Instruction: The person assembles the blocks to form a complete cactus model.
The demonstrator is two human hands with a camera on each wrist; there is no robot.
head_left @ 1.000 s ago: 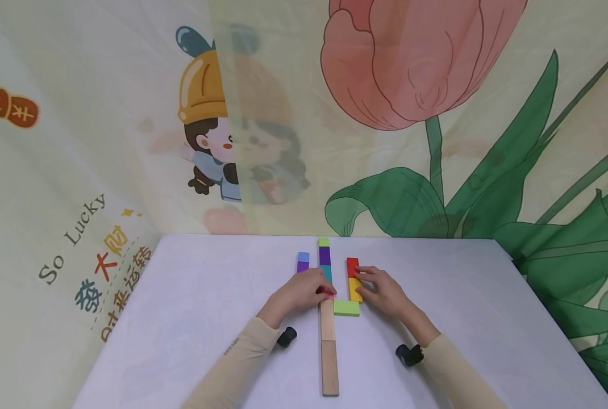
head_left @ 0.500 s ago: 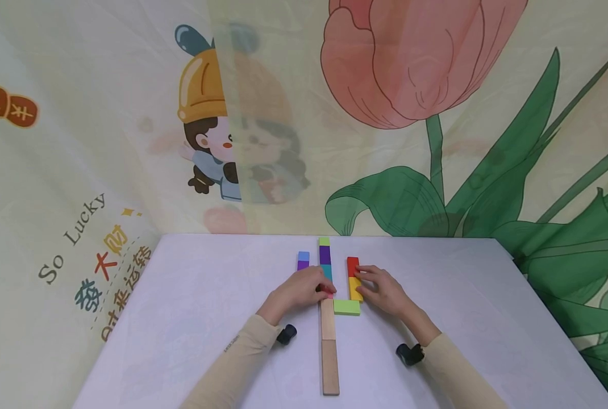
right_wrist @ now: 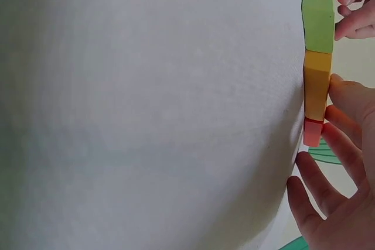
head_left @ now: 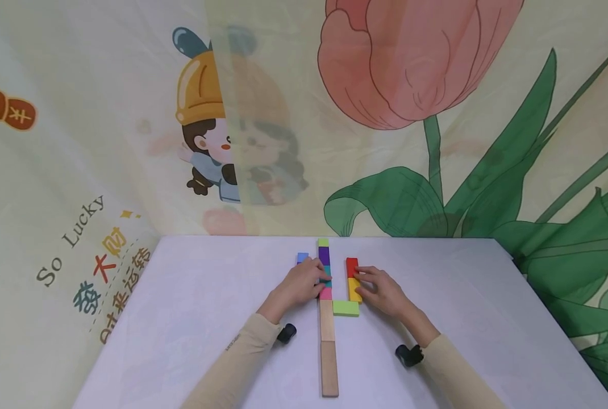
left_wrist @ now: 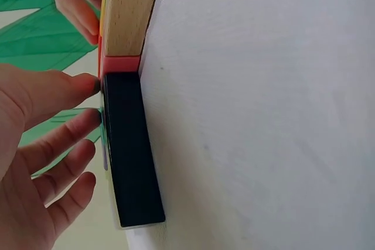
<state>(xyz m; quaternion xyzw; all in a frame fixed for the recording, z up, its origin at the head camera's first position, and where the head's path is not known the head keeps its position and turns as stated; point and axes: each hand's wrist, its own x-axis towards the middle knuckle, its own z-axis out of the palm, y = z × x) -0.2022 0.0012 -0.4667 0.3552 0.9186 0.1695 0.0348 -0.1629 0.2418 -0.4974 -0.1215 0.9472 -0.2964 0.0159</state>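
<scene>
My left hand [head_left: 300, 282] is over the middle of a row of toy building blocks, thumb and index fingertips at a teal block [head_left: 328, 270]. A pink block [head_left: 325, 293] sits just nearer in the same row. In the left wrist view the left fingers are apart, their tips along the upper edge of a dark block [left_wrist: 133, 150]. My right hand [head_left: 383, 291] has its thumb against a yellow block [head_left: 354, 289] and a fingertip by the red block [head_left: 352, 266] behind it. The right wrist view shows those fingers spread and fairly straight.
Two plain wooden blocks [head_left: 328, 363] extend the row towards the front. A light green block [head_left: 346, 308] lies crosswise beside it, near the yellow one. Purple [head_left: 324, 255] and lime [head_left: 323, 242] blocks form the far end. A blue block [head_left: 302, 258] shows behind the left hand.
My left hand has moved slightly back and left, off the pink block, which now shows, to the teal block. My right hand stays in place.
</scene>
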